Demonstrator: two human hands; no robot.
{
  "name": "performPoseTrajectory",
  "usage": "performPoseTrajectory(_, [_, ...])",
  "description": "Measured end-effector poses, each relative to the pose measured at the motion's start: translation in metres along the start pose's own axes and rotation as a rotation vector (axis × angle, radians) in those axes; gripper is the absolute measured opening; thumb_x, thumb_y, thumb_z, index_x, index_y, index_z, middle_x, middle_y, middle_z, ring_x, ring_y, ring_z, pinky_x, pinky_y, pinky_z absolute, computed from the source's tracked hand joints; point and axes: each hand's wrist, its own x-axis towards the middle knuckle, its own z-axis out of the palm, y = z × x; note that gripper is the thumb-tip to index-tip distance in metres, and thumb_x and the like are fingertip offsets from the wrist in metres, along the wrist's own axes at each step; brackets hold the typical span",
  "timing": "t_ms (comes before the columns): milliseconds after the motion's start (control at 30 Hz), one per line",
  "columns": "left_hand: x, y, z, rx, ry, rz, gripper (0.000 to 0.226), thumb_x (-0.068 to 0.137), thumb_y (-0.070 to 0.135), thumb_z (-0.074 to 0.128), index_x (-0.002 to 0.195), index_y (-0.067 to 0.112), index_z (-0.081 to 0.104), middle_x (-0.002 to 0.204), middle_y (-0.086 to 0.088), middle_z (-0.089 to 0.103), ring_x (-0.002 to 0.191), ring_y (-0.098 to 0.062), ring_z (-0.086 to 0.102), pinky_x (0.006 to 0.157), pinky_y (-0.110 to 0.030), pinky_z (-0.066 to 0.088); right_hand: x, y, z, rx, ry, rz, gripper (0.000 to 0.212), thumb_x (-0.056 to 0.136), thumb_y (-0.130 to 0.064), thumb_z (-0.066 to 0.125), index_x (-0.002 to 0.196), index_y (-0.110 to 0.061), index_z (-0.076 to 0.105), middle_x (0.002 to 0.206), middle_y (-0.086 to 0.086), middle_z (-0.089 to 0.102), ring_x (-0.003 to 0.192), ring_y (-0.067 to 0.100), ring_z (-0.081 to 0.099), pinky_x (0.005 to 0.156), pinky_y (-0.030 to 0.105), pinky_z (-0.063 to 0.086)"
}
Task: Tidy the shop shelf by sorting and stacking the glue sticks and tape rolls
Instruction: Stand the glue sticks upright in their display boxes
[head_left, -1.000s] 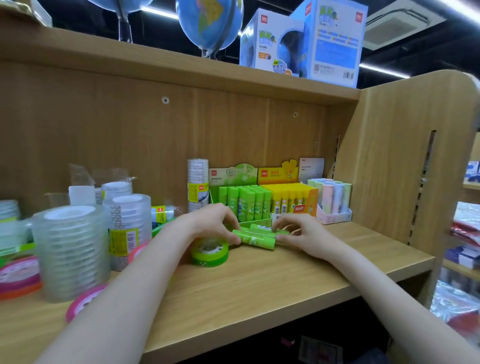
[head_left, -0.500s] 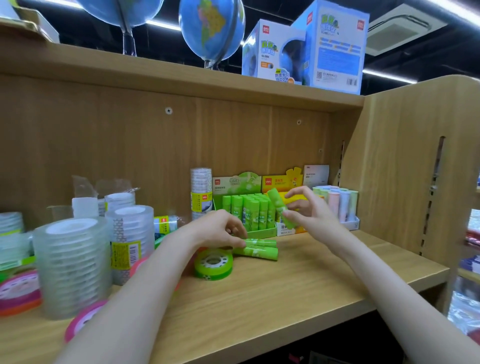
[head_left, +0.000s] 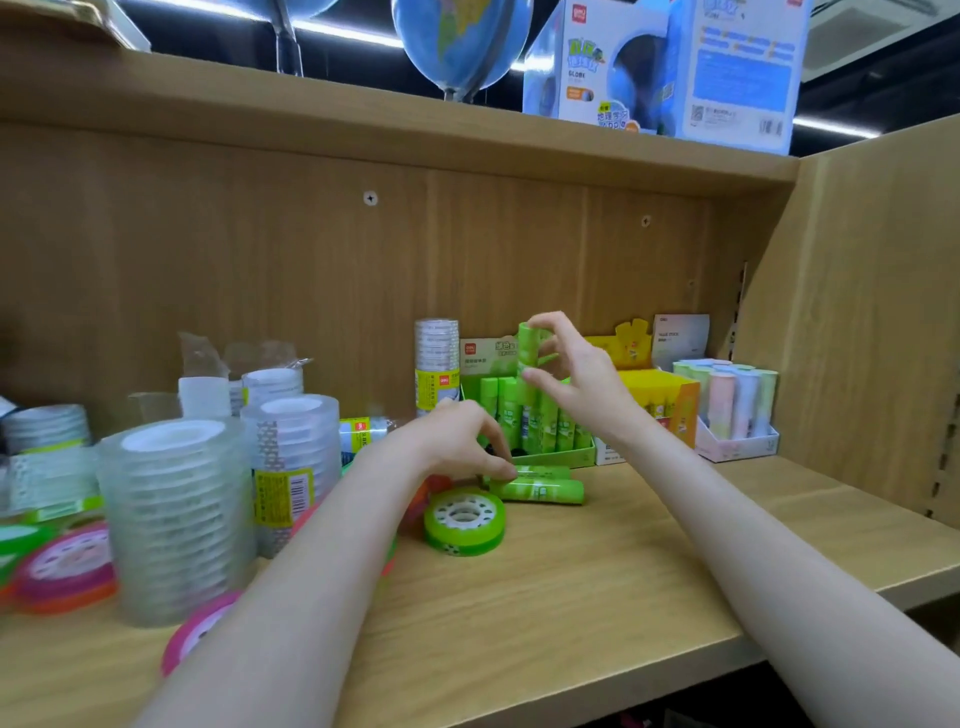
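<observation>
A: Near to far. Green tape roll (head_left: 464, 521) lies flat on the shelf (head_left: 597, 613), hole up. Just behind it, 2 loose glue sticks (head_left: 537, 488) lie on their sides, long axis left-right, parallel to the shelf front.

B: Hands?

A: Left hand (head_left: 457, 441) has fingers curled down, tips on the left end of the loose pair. Can't tell if it grips or just steadies them. Right hand (head_left: 566, 371) pinches 1 held glue stick (head_left: 529, 348) between thumb and fingers, above the green display box (head_left: 550, 457). Its axis is near vertical, top end tilted slightly away.

B: Risks?

A: I see 3. Box looks nearly full, so if I lower off-line the stick could hit its neighbours' caps and knock them over. The pinch is only on the sides, so a push against resistance may slip it. And the loose pair are cylinders: if the left hand lifts off, they could roll into the tape roll or toward the edge.

B: Behind?

A: Yellow box (head_left: 660, 400) and pastel sticks (head_left: 727, 400) sit right of the green box.
</observation>
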Motion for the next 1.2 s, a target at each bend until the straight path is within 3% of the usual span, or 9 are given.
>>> performPoseTrajectory(167, [0.0, 0.0, 0.0, 0.035, 0.004, -0.045, 0.01, 0.077, 0.046, 0.068, 0.075, 0.041, 0.06, 0.128, -0.007, 0.047, 0.13, -0.022, 0.025, 0.104, -0.038, 0.034, -0.008, 0.005, -0.008, 0.078, 0.13, 0.053, 0.031, 0.085, -0.013, 0.062, 0.106, -0.017, 0.04, 0.086, -0.004, 0.056, 0.07, 0.009, 0.053, 0.064, 0.01, 0.041])
performPoseTrajectory(300, [-0.005, 0.004, 0.0, 0.043, 0.011, -0.048, 0.018, 0.078, 0.043, 0.068, 0.094, 0.035, 0.067, 0.134, -0.008, 0.042, 0.13, -0.023, 0.021, 0.104, -0.036, 0.031, -0.01, 0.01, -0.009, -0.111, 0.063, -0.032, 0.013, 0.081, -0.006, 0.062, 0.094, -0.009, 0.061, 0.093, 0.0, 0.055, 0.082, 0.01, 0.05, 0.074, 0.013, 0.042])
performPoseTrajectory(367, [-0.006, 0.004, -0.001, 0.045, 0.038, -0.052, 0.018, 0.076, 0.042, 0.071, 0.09, 0.031, 0.069, 0.129, -0.005, 0.048, 0.124, -0.021, 0.033, 0.1, -0.037, 0.038, -0.009, 0.011, -0.009, -0.115, 0.039, -0.044, 0.011, 0.081, -0.008, 0.065, 0.092, -0.011, 0.066, 0.098, 0.001, 0.05, 0.086, 0.011, 0.05, 0.072, 0.005, 0.038])
performPoseTrajectory(467, [-0.005, 0.003, -0.002, 0.019, 0.065, -0.052, 0.02, 0.071, 0.04, 0.077, 0.077, 0.024, 0.067, 0.099, -0.005, 0.063, 0.086, -0.017, 0.061, 0.075, -0.034, 0.053, -0.008, 0.009, -0.01, -0.073, 0.042, -0.007, 0.028, 0.079, -0.009, 0.07, 0.104, -0.014, 0.058, 0.096, -0.003, 0.053, 0.079, 0.01, 0.054, 0.067, 0.013, 0.046])
performPoseTrajectory(600, [-0.008, 0.004, -0.005, 0.003, 0.047, -0.082, 0.018, 0.072, 0.035, 0.077, 0.08, 0.022, 0.067, 0.08, -0.002, 0.064, 0.079, -0.017, 0.063, 0.071, -0.032, 0.053, -0.008, 0.007, -0.005, -0.069, 0.074, 0.046, 0.045, 0.075, -0.013, 0.076, 0.099, -0.018, 0.038, 0.08, -0.008, 0.05, 0.063, 0.003, 0.049, 0.06, 0.01, 0.042])
performPoseTrajectory(700, [-0.011, 0.004, -0.008, -0.026, 0.024, -0.075, 0.014, 0.075, 0.031, 0.075, 0.084, 0.023, 0.068, 0.065, 0.006, 0.056, 0.07, -0.015, 0.059, 0.066, -0.028, 0.047, -0.005, 0.01, 0.0, -0.248, 0.026, -0.011, 0.036, 0.076, -0.019, 0.075, 0.091, -0.016, 0.042, 0.084, -0.001, 0.054, 0.071, 0.014, 0.048, 0.067, 0.022, 0.041])
performPoseTrajectory(833, [-0.011, 0.003, -0.008, -0.028, 0.03, -0.07, 0.019, 0.077, 0.03, 0.074, 0.093, 0.024, 0.068, 0.085, 0.003, 0.059, 0.088, -0.013, 0.058, 0.077, -0.029, 0.049, -0.005, 0.017, 0.013, -0.39, -0.106, 0.042, 0.03, 0.079, -0.028, 0.071, 0.1, -0.014, 0.054, 0.104, 0.005, 0.056, 0.095, 0.018, 0.042, 0.083, 0.032, 0.039])
performPoseTrajectory(1033, [-0.008, 0.001, -0.006, -0.02, 0.035, -0.079, 0.025, 0.077, 0.032, 0.074, 0.099, 0.024, 0.067, 0.101, 0.001, 0.057, 0.102, -0.016, 0.056, 0.084, -0.031, 0.048, -0.004, 0.016, 0.017, -0.656, -0.078, 0.003, 0.024, 0.092, -0.031, 0.053, 0.108, -0.015, 0.063, 0.124, 0.003, 0.045, 0.118, 0.022, 0.035, 0.092, 0.037, 0.029])
performPoseTrajectory(1200, [-0.009, 0.002, -0.006, 0.01, 0.042, -0.063, 0.031, 0.078, 0.032, 0.073, 0.106, 0.022, 0.066, 0.097, 0.003, 0.05, 0.091, -0.014, 0.052, 0.079, -0.027, 0.044, -0.026, 0.012, 0.001, -0.396, 0.073, -0.055, 0.025, 0.091, -0.018, 0.056, 0.115, -0.017, 0.063, 0.122, 0.005, 0.048, 0.114, 0.02, 0.041, 0.091, 0.037, 0.034])
